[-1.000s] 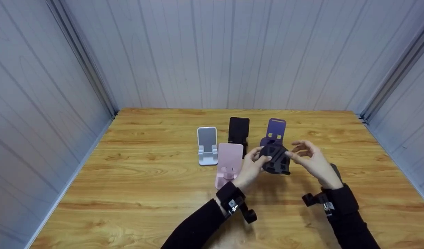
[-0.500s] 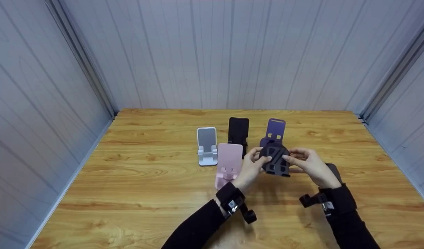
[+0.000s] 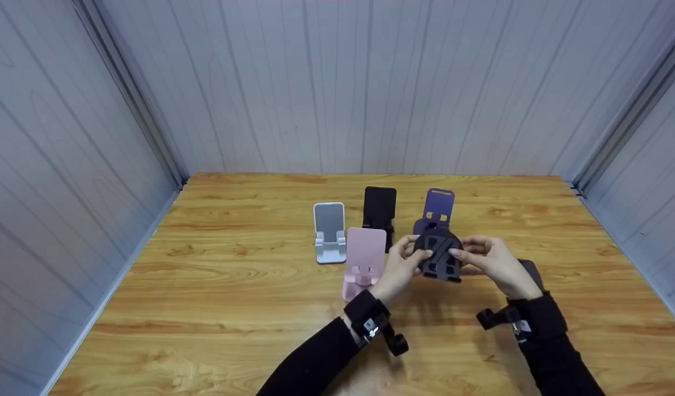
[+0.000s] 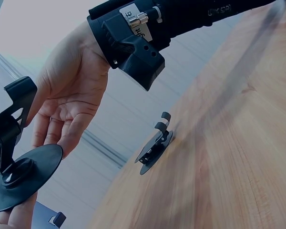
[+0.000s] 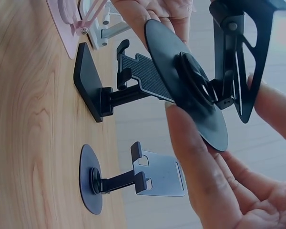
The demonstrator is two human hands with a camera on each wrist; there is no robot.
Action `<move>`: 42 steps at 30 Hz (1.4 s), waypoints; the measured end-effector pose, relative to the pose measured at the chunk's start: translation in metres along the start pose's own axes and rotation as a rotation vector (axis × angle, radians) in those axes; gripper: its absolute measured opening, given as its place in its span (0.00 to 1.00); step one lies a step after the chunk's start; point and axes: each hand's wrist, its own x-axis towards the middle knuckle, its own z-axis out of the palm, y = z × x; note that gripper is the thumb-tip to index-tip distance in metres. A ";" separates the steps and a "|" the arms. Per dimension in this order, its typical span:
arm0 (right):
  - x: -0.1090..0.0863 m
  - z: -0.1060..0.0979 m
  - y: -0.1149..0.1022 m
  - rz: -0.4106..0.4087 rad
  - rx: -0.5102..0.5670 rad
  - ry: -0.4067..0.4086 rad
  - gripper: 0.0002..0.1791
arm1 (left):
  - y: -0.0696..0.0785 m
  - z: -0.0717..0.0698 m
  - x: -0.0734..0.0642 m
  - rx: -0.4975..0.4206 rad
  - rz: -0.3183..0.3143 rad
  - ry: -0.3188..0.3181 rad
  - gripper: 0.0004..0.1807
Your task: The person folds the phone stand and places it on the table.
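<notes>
A black phone stand [image 3: 440, 267] with a round base and a cut-out plate is held in the air between both hands. My left hand [image 3: 398, 270] pinches its left edge, thumb on the plate. On the opposite edge my right hand [image 3: 499, 267] grips it, thumb likewise on the plate. The right wrist view shows the round base [image 5: 188, 88] and the hinged arm, partly unfolded from it. Just behind, a purple phone stand [image 3: 439, 204] stands unfolded, its lower part partly hidden by the held stand.
To the left stand a white phone stand [image 3: 330, 223], a black phone stand [image 3: 380, 203] and a pink phone stand [image 3: 366, 247], all unfolded. A folded dark stand [image 4: 155, 145] lies by the right wrist. Panelled walls [image 3: 337, 82] enclose the wooden table [image 3: 216, 308].
My right hand has come in leftward from beside the held stand and taken its right edge. The stand has turned slightly; the left hand has kept its grip.
</notes>
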 end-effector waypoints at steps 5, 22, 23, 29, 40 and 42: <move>0.003 0.001 0.000 -0.013 0.008 0.012 0.29 | -0.001 -0.001 0.000 0.001 -0.029 0.004 0.18; 0.002 -0.001 0.003 -0.028 -0.047 0.020 0.27 | -0.003 0.000 -0.003 -0.043 0.001 -0.055 0.20; 0.002 -0.001 0.003 -0.032 -0.044 0.021 0.26 | -0.003 0.000 -0.003 -0.041 0.002 -0.055 0.20; -0.001 -0.003 0.002 -0.042 -0.024 0.025 0.27 | -0.002 0.000 -0.004 -0.025 0.000 -0.076 0.20; -0.003 -0.008 0.000 -0.030 0.009 0.019 0.24 | 0.004 0.003 -0.007 0.039 -0.004 -0.088 0.24; -0.004 -0.011 -0.001 -0.029 0.015 0.039 0.22 | 0.007 0.005 -0.008 0.030 -0.008 -0.106 0.25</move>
